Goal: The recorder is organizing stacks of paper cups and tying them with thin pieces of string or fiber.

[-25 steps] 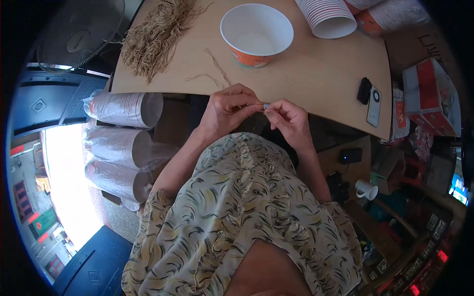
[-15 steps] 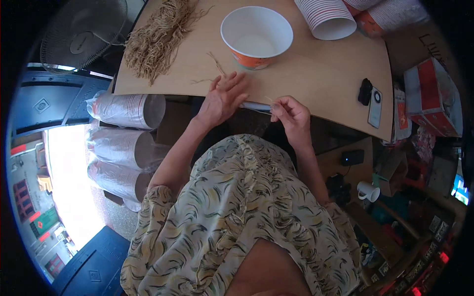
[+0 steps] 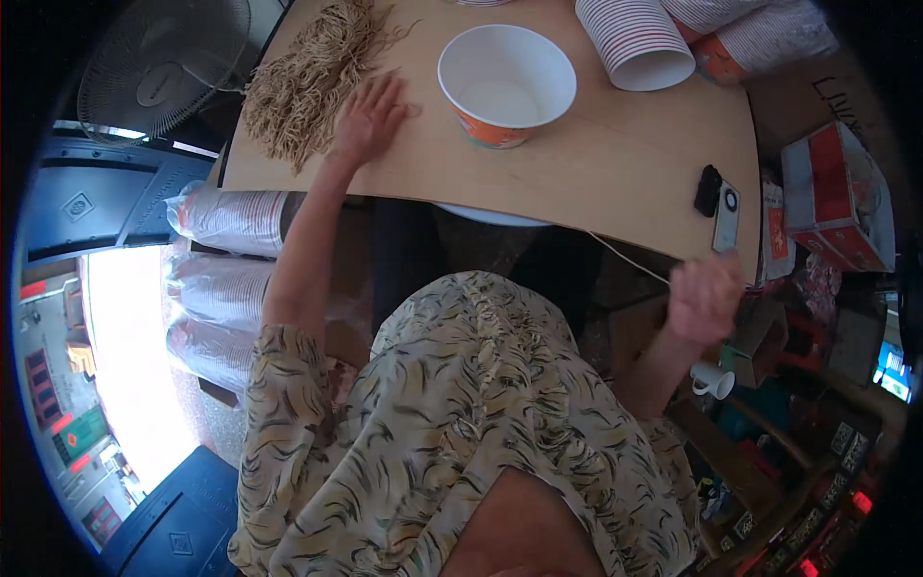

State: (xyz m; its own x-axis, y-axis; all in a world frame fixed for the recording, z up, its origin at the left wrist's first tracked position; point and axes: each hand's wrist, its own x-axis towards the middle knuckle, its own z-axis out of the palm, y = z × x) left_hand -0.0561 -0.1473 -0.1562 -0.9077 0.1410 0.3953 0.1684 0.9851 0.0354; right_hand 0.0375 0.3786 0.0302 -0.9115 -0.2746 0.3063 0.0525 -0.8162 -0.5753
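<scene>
A heap of tan, stringy strands (image 3: 303,91) lies at the table's far left. Beside its right edge my left hand (image 3: 370,120) rests palm down, fingers stretched out on the wood. Out past the front right edge of the table, my right hand (image 3: 707,298) is closed and somewhat blurred by motion. A thin pale strand (image 3: 630,258) runs from the table edge to this hand. Between the hands, farther back, stands a large white paper tub (image 3: 500,106) with an orange lower band. I see no contents in it.
Stacked paper tubs (image 3: 639,48) lie at the back right. A phone (image 3: 727,216) and a small black object (image 3: 709,190) sit near the table's right edge. Plastic-wrapped tub stacks (image 3: 226,279) are at lower left. A white mug (image 3: 711,382) stands below my right arm.
My left hand has moved left to the heap and flattened. My right hand has swung right and toward me, off the table edge, with the pale strand stretched behind it.
</scene>
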